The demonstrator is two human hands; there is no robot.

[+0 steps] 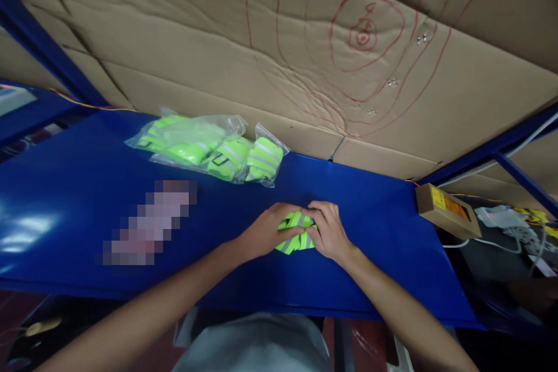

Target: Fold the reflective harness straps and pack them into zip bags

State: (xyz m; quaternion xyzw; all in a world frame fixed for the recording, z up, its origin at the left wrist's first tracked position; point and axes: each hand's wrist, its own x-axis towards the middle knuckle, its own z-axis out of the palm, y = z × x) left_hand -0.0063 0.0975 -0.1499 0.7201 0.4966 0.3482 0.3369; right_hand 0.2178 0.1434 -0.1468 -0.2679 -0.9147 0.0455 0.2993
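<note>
On the blue table (375, 267), a small folded bundle of neon-green reflective strapping (296, 239) with grey stripes lies between my hands. My left hand (272, 228) grips it from the left, its thumb across the top and its fingers along the far side. From the right, my right hand (328, 229) grips the same bundle with bent fingers and thumb. The fingers cover part of the strapping, so its full shape is hidden.
Clear plastic bags of similar neon-green striped goods (187, 142) lie near the cardboard wall (196, 70). A pixelated patch (150, 224) hides something at left. An open cardboard box (447, 210) stands at the right edge, beside white cables (501, 245).
</note>
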